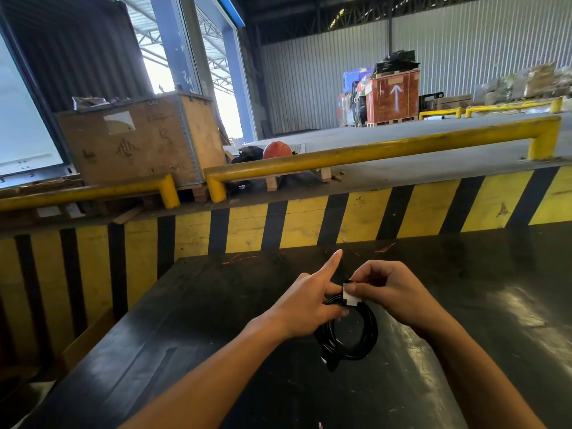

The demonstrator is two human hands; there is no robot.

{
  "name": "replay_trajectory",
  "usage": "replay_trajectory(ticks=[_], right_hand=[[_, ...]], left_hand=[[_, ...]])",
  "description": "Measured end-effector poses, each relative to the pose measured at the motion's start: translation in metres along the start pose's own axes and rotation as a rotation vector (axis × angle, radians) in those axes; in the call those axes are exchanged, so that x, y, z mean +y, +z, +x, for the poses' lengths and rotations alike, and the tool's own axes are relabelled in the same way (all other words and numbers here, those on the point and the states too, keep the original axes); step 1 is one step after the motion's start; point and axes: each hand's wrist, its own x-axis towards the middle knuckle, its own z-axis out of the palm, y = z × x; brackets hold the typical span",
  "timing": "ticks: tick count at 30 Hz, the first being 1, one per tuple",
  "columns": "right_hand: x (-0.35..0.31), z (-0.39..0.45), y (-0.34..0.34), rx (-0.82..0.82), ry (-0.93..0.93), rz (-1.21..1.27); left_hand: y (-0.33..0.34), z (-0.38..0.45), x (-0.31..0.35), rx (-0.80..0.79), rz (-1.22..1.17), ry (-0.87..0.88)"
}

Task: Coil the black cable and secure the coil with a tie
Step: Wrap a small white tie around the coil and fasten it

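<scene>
Both hands meet over a black table, at the top of a coiled black cable. Left hand grips the upper left of the coil with its lower fingers curled around the strands, while its index finger points straight out, away from the body. Right hand is closed in a pinch on a white tie that wraps the top of the coil, fingertips bunched at the tie. Below the hands the coil hangs as a round loop of several turns, its lower edge close to or on the table; which one cannot be told. Beyond the table stands a yellow-and-black striped barrier, with a yellow guard rail above it.
</scene>
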Motion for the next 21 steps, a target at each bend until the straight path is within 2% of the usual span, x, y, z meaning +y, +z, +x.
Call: replay_trajectory(ticks=[5, 8, 12, 14, 18, 21], right_hand=[[0.004, 0.001, 0.006, 0.124, -0.003, 0.032], [0.007, 0.002, 0.007, 0.257, 0.041, 0.187], [0.025, 0.004, 0.007, 0.359, 0.209, 0.434], [0.037, 0.004, 0.01, 0.373, 0.28, 0.46], [0.06, 0.004, 0.025, 0.325, 0.342, 0.387], [0.084, 0.005, 0.038, 0.254, 0.373, 0.204]], left_hand=[[0.003, 0.005, -0.011, 0.048, -0.11, -0.052], [0.005, 0.006, -0.029, 0.062, -0.221, -0.165], [0.017, -0.004, -0.053, 0.056, -0.637, -0.388], [0.024, -0.005, -0.065, 0.098, -0.721, -0.446], [0.042, 0.0, -0.087, 0.187, -0.677, -0.569], [0.058, 0.007, -0.109, 0.249, -0.438, -0.648]])
